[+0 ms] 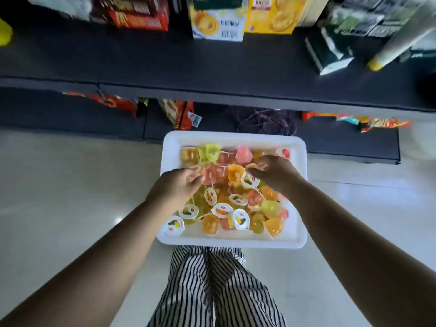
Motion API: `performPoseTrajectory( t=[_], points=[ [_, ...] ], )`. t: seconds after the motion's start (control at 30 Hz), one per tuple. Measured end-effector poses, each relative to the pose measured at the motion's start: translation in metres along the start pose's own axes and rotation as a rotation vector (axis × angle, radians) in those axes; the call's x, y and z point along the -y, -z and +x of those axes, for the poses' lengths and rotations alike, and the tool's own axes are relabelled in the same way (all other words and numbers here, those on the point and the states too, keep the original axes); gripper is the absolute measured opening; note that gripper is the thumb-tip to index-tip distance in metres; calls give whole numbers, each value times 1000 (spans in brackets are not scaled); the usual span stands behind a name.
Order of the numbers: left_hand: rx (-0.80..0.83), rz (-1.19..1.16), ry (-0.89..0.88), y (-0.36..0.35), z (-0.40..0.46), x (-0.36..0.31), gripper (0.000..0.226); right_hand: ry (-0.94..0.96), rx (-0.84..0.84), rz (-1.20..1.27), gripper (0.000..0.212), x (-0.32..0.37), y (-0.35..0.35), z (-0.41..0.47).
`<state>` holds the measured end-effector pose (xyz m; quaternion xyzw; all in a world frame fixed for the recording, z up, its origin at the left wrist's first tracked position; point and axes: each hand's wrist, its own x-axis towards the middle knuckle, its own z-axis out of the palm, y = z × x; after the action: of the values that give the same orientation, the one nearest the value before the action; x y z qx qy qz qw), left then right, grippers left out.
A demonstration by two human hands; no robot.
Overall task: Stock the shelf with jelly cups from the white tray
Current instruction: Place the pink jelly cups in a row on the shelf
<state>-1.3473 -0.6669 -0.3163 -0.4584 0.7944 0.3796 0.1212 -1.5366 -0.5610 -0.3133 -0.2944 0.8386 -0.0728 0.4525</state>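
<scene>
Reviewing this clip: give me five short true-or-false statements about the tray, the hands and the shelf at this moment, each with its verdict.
1. The white tray sits on the pale floor in front of the dark shelf. True.
2. Both hands are down among the jelly cups in the tray. True.
3. The tray holds only one or two cups. False: it holds many cups, piled in orange, yellow, green and pink.
4. The left hand is placing a cup on the shelf. False: it grips cups inside the tray.
5. The right hand pinches at cups near the tray's far side. True.
</scene>
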Motion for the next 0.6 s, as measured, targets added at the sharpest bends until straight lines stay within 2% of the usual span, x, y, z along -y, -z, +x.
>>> performPoseTrajectory(
  t=[0.07,0.17,0.23,0.33,0.4,0.5,0.6],
  points=[
    [63,-144,125,-34,18,23,40,-41,-3,71,43,-16,-23,26],
    [33,-362,280,-68,42,51,44,-50,-56,131,43,-34,-48,62],
    [24,-463,321,-89,56,65,46,-51,-101,171,42,-43,-59,90],
    [34,-559,354,-114,73,74,30,-157,-155,371,44,-45,-69,129],
    [24,-609,366,-127,82,75,25,-223,-123,465,46,-43,-77,148],
    [5,-670,349,-142,91,70,39,-200,-105,305,38,-39,-91,165],
    [-6,-685,285,-154,99,61,37,-135,-293,64,56,-40,-99,175]
  ],
)
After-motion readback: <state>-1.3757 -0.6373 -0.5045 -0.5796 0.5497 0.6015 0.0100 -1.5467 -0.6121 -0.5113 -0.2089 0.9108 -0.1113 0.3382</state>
